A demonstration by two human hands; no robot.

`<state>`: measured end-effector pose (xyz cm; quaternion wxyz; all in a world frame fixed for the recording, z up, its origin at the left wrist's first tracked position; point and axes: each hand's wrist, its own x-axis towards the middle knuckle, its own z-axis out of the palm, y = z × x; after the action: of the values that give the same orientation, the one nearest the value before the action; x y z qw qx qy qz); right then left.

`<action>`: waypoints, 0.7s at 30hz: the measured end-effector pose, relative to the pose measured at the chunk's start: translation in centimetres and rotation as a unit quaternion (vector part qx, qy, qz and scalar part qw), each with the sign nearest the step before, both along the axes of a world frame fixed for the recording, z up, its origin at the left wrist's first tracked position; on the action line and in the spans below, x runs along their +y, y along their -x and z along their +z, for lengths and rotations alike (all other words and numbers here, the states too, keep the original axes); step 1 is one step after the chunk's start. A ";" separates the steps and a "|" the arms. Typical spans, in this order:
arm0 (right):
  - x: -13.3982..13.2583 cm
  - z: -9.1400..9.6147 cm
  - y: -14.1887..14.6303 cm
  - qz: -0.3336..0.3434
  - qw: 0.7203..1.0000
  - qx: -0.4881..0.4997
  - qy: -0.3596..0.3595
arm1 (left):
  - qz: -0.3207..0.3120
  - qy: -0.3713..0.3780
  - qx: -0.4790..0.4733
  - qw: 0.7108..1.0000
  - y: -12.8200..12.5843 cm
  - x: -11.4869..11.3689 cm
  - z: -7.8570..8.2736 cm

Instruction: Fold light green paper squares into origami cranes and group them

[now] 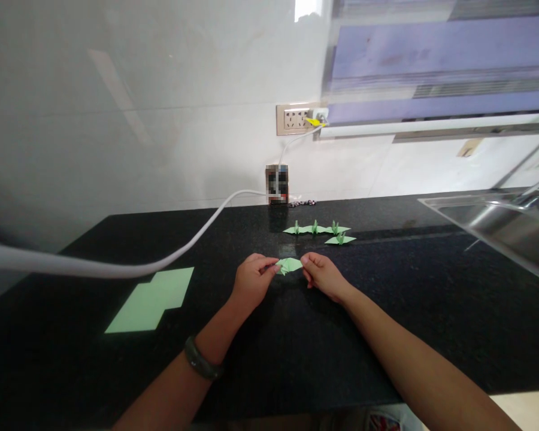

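A light green paper crane (290,264) is held between my two hands, just above the black countertop. My left hand (254,280) pinches one wing tip between thumb and fingers. The opposite wing tip sits in a pinch of my right hand (324,275). Just beyond my hands, several finished green paper cranes (315,228) stand in a row with their wings spread. One more paper crane (341,239) stands slightly nearer, at the right end of that row. Green paper sheets (150,299) lie flat to the left, partly overlapping.
A white cable (197,236) crosses the left side to a socket (295,120) on the tiled wall. Against the wall leans a phone-like object (277,184), its face blurred out, beside a beaded strand (303,203). A steel sink (516,224) is set in the countertop (408,311) at right.
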<state>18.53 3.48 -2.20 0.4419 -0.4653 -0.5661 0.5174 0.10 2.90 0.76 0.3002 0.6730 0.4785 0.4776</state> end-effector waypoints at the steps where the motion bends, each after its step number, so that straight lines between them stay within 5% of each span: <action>1: 0.0 0.0 0.0 0.000 1.000 0.000 0.000 | 0.000 -0.001 0.005 1.000 -0.1 0.0 0.0; 11: 0.1 -0.1 0.3 -0.028 1.000 -0.003 -0.001 | 0.015 0.015 0.007 1.000 -0.1 0.2 0.3; 16: 0.5 1.0 -0.6 -0.184 0.981 0.015 -0.057 | -0.008 -0.029 0.110 0.994 -0.2 0.9 1.3; 21: 0.5 3.5 -3.2 -0.345 0.921 0.049 -0.172 | 0.011 -0.042 0.250 0.967 -3.0 2.5 3.1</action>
<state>21.75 3.98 1.27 0.6938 -0.5223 -0.4284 0.2495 3.05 5.37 3.87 0.1373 0.7773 0.5255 0.3174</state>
